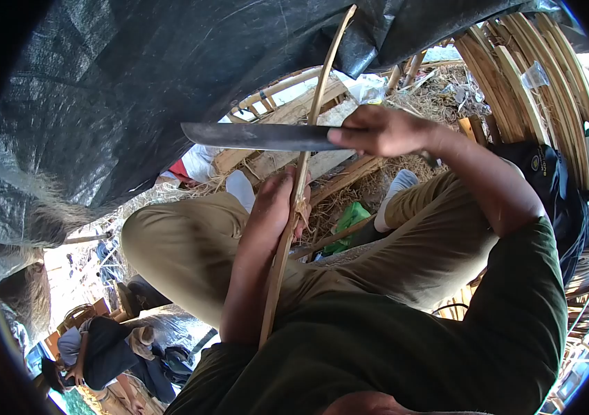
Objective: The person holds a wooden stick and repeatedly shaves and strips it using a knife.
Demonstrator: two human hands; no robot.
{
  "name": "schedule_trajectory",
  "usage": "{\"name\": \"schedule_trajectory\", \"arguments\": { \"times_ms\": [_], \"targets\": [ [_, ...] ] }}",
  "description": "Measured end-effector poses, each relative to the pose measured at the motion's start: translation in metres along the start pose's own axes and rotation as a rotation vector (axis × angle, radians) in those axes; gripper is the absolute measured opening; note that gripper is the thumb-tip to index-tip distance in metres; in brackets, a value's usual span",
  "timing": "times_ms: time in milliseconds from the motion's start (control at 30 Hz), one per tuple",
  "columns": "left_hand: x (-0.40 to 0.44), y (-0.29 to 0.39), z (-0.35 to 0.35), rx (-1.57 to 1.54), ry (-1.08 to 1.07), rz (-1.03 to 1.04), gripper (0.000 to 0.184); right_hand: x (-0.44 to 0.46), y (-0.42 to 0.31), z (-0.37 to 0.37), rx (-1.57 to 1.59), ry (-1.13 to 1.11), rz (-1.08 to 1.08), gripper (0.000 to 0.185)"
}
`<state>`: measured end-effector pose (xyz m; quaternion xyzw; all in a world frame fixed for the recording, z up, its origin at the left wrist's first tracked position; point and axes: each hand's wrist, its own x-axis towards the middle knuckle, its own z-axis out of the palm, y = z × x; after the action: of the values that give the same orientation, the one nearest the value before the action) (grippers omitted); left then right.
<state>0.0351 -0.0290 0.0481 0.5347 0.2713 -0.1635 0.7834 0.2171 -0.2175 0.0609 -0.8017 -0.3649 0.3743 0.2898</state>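
A long, narrow wooden strip (282, 266), perhaps split bamboo, runs upright and slanting from near my chest to the dark tarp. My left hand (279, 199) is closed around its middle, low between my knees. Pale shavings curl from the strip beside those fingers. In my right hand (383, 131) is a machete, gripped near the handle end, most of the handle hidden by the fingers. The broad dark machete blade (260, 136) points left and crosses the strip above my left hand. Whether its edge touches the wood or only overlaps it, I cannot tell.
A black tarp (135, 76) hangs ahead and to the left. Stacked wooden slats (509, 83) stand at right beside a dark backpack (550, 180). Green plastic (351, 221) and straw lie between my legs. Another person (104, 349) is at lower left.
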Motion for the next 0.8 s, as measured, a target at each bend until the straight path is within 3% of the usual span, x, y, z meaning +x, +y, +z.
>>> {"name": "schedule_trajectory", "arguments": {
  "times_ms": [33, 100, 200, 300, 400, 500, 567, 633, 800],
  "targets": [
    [0.0, 0.0, 0.0, -0.015, -0.004, 0.002, 0.035, 0.0, -0.008, 0.007, 0.06, -0.075, 0.038, 0.061],
    [-0.001, -0.002, 0.0, -0.046, -0.012, 0.001, 0.036, -0.003, -0.02, 0.02, 0.089, -0.081, -0.004, 0.081],
    [-0.001, -0.003, -0.002, -0.035, 0.026, -0.021, 0.034, 0.005, -0.015, 0.045, 0.277, -0.092, -0.271, 0.051],
    [-0.003, 0.001, -0.002, 0.109, 0.044, -0.003, 0.03, -0.001, -0.027, 0.046, 0.319, -0.264, -0.17, 0.055],
    [-0.005, 0.005, 0.002, 0.169, 0.013, 0.117, 0.036, -0.016, -0.053, 0.037, 0.262, -0.225, -0.237, 0.052],
    [-0.001, -0.003, -0.003, 0.046, 0.048, -0.009, 0.033, -0.016, -0.055, 0.045, 0.349, -0.143, -0.183, 0.054],
    [0.001, -0.006, -0.003, 0.029, 0.036, 0.026, 0.037, -0.016, -0.054, 0.047, 0.416, -0.147, -0.076, 0.057],
    [0.004, -0.008, -0.003, 0.024, 0.026, 0.055, 0.041, -0.018, -0.054, 0.047, 0.451, -0.236, 0.083, 0.063],
    [0.006, -0.01, -0.003, -0.064, 0.009, 0.067, 0.043, -0.027, -0.055, 0.047, 0.894, -0.629, 0.131, 0.065]
  ]
}}
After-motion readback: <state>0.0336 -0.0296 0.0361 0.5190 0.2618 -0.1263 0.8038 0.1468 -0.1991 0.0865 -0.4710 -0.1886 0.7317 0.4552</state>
